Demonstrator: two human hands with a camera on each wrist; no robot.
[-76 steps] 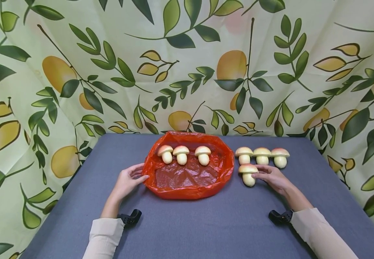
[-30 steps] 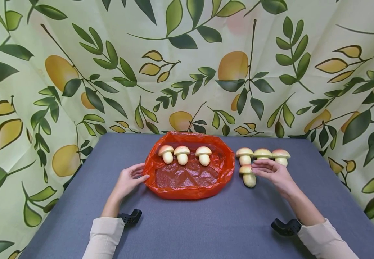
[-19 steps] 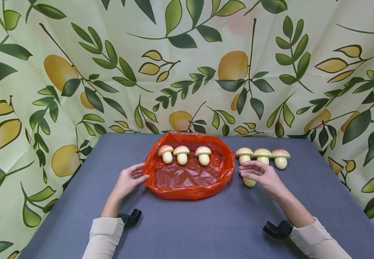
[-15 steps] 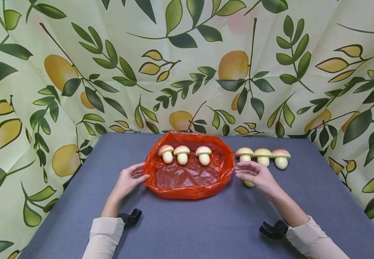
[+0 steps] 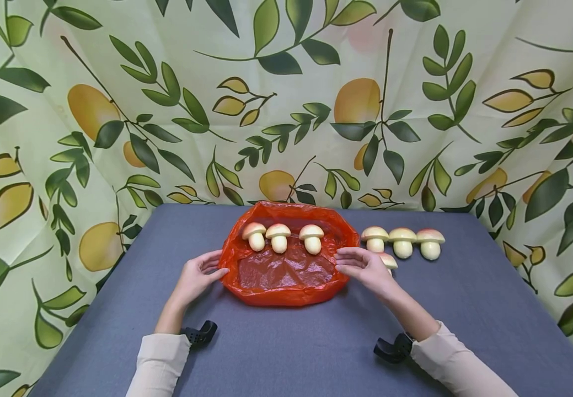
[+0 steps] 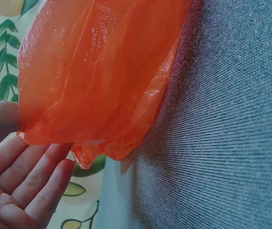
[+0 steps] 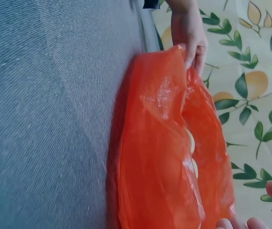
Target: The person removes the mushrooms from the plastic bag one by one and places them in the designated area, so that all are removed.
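A red plastic bag [image 5: 286, 298] lies on the table with its mouth spread wide. Three toy mushrooms [image 5: 278, 238] sit in a row inside it, toward the far side. At the bag's left rim my left hand [image 5: 198, 274] pinches the plastic between thumb and fingers; the left wrist view shows the bag edge [image 6: 98, 95] between them. My right hand [image 5: 365, 269] is over the bag's right rim, holding nothing, thumb and fingers apart. Behind it, a single toy mushroom [image 5: 388, 261] is mostly hidden. The right wrist view catches only some fingertips [image 7: 256, 223] near the bag.
Three more toy mushrooms [image 5: 402, 242] stand side by side to the right of the bag. A dark blue-grey cloth [image 5: 291, 353] covers the table. Behind and at both sides hangs a leaf-patterned curtain [image 5: 286, 132].
My right hand has let go of the near mushroom, left of where it stood with the others, and moved left to the bag's right rim. The left hand stays where it was.
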